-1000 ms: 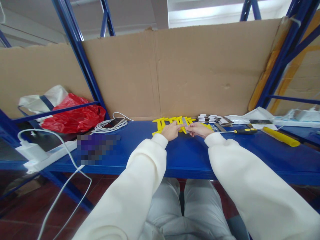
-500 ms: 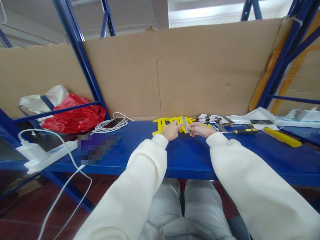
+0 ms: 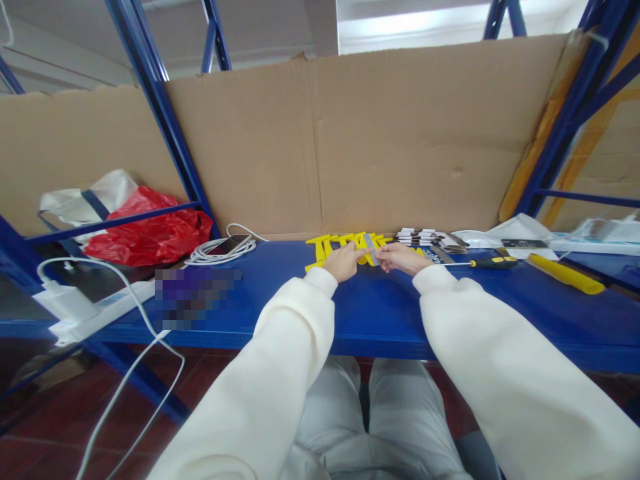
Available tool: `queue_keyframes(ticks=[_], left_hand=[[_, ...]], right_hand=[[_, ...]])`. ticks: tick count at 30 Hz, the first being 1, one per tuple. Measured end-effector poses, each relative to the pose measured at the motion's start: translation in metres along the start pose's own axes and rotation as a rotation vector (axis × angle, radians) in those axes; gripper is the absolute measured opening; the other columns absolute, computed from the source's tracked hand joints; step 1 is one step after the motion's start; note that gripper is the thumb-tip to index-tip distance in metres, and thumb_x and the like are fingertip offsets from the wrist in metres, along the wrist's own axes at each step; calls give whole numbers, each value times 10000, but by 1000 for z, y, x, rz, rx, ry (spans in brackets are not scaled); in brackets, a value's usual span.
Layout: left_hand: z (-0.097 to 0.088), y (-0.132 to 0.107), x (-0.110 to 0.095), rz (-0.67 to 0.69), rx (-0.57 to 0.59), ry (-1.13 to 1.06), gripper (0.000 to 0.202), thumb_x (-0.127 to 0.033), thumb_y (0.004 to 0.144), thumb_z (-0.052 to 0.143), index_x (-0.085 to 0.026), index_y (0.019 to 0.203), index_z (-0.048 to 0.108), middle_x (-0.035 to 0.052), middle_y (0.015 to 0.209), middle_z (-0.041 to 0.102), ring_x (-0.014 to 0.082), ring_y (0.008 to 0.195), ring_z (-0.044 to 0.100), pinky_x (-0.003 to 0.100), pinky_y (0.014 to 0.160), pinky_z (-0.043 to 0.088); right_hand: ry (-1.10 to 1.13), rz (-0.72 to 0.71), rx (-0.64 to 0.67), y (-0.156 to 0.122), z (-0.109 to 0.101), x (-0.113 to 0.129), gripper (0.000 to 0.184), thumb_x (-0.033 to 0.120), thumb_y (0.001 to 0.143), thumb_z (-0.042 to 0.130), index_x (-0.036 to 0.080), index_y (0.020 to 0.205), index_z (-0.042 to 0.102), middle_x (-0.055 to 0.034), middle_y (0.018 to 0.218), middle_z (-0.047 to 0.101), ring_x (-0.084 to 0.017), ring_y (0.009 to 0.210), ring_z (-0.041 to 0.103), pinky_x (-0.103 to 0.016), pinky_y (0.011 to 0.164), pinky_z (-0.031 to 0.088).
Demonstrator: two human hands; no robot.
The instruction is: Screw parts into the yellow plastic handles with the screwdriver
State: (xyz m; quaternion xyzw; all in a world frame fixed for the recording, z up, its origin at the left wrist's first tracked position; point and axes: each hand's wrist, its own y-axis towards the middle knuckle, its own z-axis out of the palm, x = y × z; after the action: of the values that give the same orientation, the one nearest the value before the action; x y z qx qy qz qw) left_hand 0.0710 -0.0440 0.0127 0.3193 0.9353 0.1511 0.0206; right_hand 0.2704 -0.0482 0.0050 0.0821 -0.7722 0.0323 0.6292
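Observation:
A small flat grey plate (image 3: 371,245) is held up between my hands, above the back part of the blue table. My left hand (image 3: 343,261) is closed at its left side, with the index finger reaching onto its face; the thumb is hard to see. From the right, my right hand (image 3: 398,258) pinches the lower right edge of the plate between thumb and fingers. Just behind my hands lie several yellow T-shaped plastic handles (image 3: 320,249) in a row, partly hidden by the hands and the plate.
Right of my hands are a stack of black-and-white packets (image 3: 416,237), a screwdriver (image 3: 493,263) and a long yellow handle (image 3: 567,274). On the left lie a coiled white cable (image 3: 220,252), a phone, a red bag (image 3: 150,230) and a power strip (image 3: 107,310). Cardboard (image 3: 390,147) stands behind.
My left index finger has shifted slightly right, farther over the grey plate. My right hand and the other things look the same.

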Motion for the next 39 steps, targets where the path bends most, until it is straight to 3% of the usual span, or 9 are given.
queue_keyframes(ticks=[16, 18, 20, 23, 25, 28, 32, 39], left_hand=[[-4, -2, -5, -2, 2, 23, 639, -132, 1050, 405, -390, 1630, 473, 108, 1327, 658, 258, 1192, 683, 409, 1016, 541], [-4, -1, -4, -20, 4, 14, 599, -170, 1075, 376, -375, 1628, 479, 110, 1340, 655, 252, 1177, 691, 403, 1009, 540], [-4, -1, -4, -36, 8, 1, 573, -196, 1088, 359, -362, 1620, 494, 116, 1351, 653, 254, 1169, 697, 400, 998, 541], [-5, -2, -4, -47, 16, -19, 560, -200, 1087, 364, -336, 1606, 524, 134, 1356, 651, 273, 1181, 698, 404, 988, 544], [-5, -2, -4, -51, 16, -33, 553, -203, 1086, 370, -324, 1598, 539, 139, 1350, 651, 279, 1186, 699, 405, 987, 544], [-4, -2, -4, -51, 6, -57, 547, -204, 1082, 389, -318, 1592, 548, 135, 1336, 659, 273, 1180, 702, 399, 996, 542], [-4, -2, -4, -55, 0, -73, 529, -214, 1074, 426, -313, 1571, 578, 127, 1311, 667, 264, 1174, 707, 379, 1004, 545], [-3, -1, -5, -43, 24, -57, 531, -216, 1086, 404, -305, 1582, 573, 133, 1301, 670, 273, 1192, 701, 387, 1014, 546]], right_hand=[[-43, -34, -11, 3, 0, -2, 296, 194, 951, 698, 167, 671, 605, 10, 556, 543, -86, 461, 452, -193, 458, 373], [-135, -52, -102, 4, -9, 1, 261, 219, 983, 651, 163, 729, 638, -26, 643, 626, -105, 510, 512, -207, 502, 422], [-358, -68, -294, 4, -23, 4, 236, 198, 1003, 584, 149, 795, 684, -88, 793, 724, -145, 643, 630, -231, 608, 504], [-875, 60, -559, 1, -48, 1, 208, 125, 963, 566, 107, 941, 772, -198, 1024, 782, -259, 1015, 739, -310, 890, 562], [-1035, 190, -589, -3, -61, -3, 252, 127, 934, 591, 79, 1076, 794, -255, 1117, 774, -327, 1152, 727, -381, 980, 552], [-1106, 317, -609, -9, -69, -8, 374, 170, 911, 645, 61, 1252, 754, -294, 1219, 743, -363, 1230, 705, -436, 994, 560], [-1144, 418, -608, -14, -65, -5, 472, 220, 912, 692, 76, 1361, 700, -301, 1329, 697, -353, 1299, 676, -459, 1052, 534], [-1180, 436, -575, -16, -59, 0, 469, 173, 945, 614, 64, 1397, 682, -301, 1386, 668, -334, 1336, 651, -454, 1084, 509]])
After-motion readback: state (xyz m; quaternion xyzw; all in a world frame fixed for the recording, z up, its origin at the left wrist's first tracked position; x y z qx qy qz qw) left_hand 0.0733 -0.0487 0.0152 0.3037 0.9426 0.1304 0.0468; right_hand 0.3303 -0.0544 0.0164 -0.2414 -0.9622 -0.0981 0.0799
